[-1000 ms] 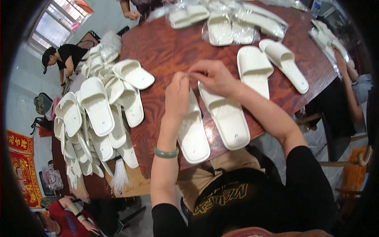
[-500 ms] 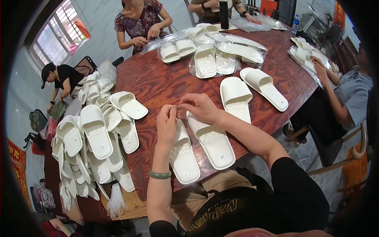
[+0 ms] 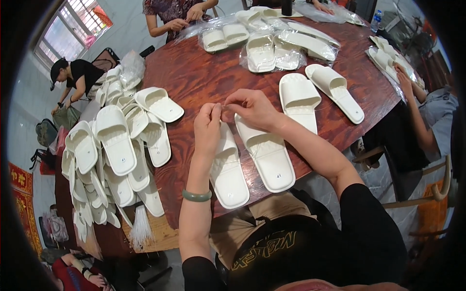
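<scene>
The near-left slipper (image 3: 230,186) and the near-right slipper (image 3: 275,169) lie side by side at the close edge of the bench (image 3: 189,68). The left hand (image 3: 207,127) and right hand (image 3: 255,109) meet above their far ends. Beyond, to the right, lies another pair (image 3: 298,89). A slipper heap (image 3: 114,140) fills the left, a thread bundle (image 3: 141,228) just before it. Farther back, slippers rest in plastic bags (image 3: 260,52). Right of the bench stands a chair (image 3: 440,190).

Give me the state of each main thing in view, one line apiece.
Left grip: fingers pinched, contents unclear
Right grip: fingers pinched, contents unclear
Nearest slippers: unwrapped, side by side
Middle slippers: unwrapped, sole-down
Piled slippers: heaped, unwrapped
Bagged slippers: inside clear plastic
White strands: bundled
Bracelet: worn
Bottle: upright
</scene>
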Demonstrator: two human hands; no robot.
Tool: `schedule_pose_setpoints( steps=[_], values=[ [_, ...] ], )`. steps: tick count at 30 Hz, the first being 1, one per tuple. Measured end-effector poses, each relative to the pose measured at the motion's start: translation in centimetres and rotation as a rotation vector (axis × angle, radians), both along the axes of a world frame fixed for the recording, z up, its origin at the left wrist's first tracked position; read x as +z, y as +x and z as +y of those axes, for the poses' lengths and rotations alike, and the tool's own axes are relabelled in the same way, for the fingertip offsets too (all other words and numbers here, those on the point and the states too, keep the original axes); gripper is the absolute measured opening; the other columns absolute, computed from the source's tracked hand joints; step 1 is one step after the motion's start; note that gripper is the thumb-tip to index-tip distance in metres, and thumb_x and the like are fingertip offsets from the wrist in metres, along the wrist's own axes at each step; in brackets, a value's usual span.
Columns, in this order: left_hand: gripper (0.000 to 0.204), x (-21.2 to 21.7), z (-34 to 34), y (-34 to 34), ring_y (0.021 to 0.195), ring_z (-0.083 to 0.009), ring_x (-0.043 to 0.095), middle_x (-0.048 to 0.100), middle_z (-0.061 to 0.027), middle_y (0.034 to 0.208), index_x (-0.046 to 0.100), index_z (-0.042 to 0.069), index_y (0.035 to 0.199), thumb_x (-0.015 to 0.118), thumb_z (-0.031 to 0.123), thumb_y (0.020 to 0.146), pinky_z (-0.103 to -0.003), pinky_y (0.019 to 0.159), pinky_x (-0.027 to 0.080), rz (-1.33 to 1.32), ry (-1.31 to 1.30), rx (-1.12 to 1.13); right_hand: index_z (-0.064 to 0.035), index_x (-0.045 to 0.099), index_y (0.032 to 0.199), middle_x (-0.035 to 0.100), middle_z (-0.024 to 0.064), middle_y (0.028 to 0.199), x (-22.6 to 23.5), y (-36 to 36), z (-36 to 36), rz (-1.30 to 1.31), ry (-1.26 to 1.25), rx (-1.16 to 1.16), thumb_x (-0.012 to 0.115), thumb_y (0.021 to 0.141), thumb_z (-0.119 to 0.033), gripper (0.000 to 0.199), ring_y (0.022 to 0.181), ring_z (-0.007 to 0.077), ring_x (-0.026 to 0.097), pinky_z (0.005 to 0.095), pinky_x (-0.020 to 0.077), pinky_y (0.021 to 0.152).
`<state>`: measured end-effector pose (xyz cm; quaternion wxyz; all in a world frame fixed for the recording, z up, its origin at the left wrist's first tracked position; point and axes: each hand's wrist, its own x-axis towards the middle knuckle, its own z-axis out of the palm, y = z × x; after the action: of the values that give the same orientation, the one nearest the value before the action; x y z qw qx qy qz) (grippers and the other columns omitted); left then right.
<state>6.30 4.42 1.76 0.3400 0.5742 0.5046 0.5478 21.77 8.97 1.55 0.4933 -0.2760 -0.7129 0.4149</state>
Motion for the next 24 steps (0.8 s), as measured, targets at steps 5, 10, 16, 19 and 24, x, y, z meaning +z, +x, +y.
schedule_pose_setpoints(
  steps=[5, 10, 16, 19, 24],
  values=[
    [0.021, 0.13, -0.05, -0.01, 0.051, 0.0004, 0.036, 0.053, 0.0047, 0.065, 0.056, 0.006, 0.084, 0.049, 0.022, 0.095, -0.018, 0.045, 0.027, 0.032, -0.013, -0.050, 0.0019, 0.063, 0.091, 0.062, 0.0101, 0.086, 0.36, 0.22, -0.05, -0.050, 0.042, -0.009, 0.059, 0.082, -0.001, 0.010, 0.078, 0.0160, 0.061, 0.0270, 0.0481, 0.069],
    [0.022, 0.22, -0.04, -0.01, 0.052, 0.0006, 0.036, 0.052, 0.0049, 0.064, 0.056, 0.006, 0.082, 0.049, 0.022, 0.095, -0.018, 0.045, 0.027, 0.036, -0.018, -0.057, 0.0037, 0.062, 0.092, 0.061, 0.0070, 0.090, 0.33, 0.34, -0.10, -0.051, 0.016, 0.020, 0.058, 0.084, 0.002, 0.009, 0.082, 0.0118, 0.060, 0.0248, 0.0485, 0.072],
    [0.022, 0.25, 0.23, -0.22, 0.053, 0.0000, 0.037, 0.053, 0.0050, 0.064, 0.056, 0.006, 0.080, 0.051, 0.021, 0.094, -0.018, 0.046, 0.028, 0.053, -0.007, -0.025, 0.0043, 0.062, 0.092, 0.062, 0.0077, 0.090, 0.07, 0.12, 0.24, -0.092, 0.059, -0.013, 0.058, 0.083, 0.002, 0.010, 0.082, 0.0121, 0.059, 0.0253, 0.0484, 0.073],
    [0.022, 0.04, 0.22, -0.28, 0.055, -0.0006, 0.040, 0.054, 0.0045, 0.065, 0.057, 0.006, 0.080, 0.051, 0.022, 0.094, -0.017, 0.048, 0.030, 0.113, 0.008, -0.015, 0.0043, 0.063, 0.092, 0.063, 0.0074, 0.089, -0.03, 0.16, 0.16, -0.083, 0.085, -0.006, 0.059, 0.083, 0.001, 0.010, 0.082, 0.0121, 0.059, 0.0247, 0.0482, 0.073],
    [0.022, -0.30, 0.27, -0.19, 0.058, -0.0022, 0.045, 0.056, 0.0032, 0.068, 0.060, 0.004, 0.086, 0.051, 0.022, 0.094, -0.018, 0.051, 0.034, 0.078, 0.000, -0.032, 0.0025, 0.063, 0.094, 0.064, 0.0055, 0.090, -0.09, 0.44, 0.21, -0.083, 0.136, 0.017, 0.061, 0.083, -0.003, 0.013, 0.084, 0.0115, 0.059, 0.0243, 0.0479, 0.075]
  ],
)
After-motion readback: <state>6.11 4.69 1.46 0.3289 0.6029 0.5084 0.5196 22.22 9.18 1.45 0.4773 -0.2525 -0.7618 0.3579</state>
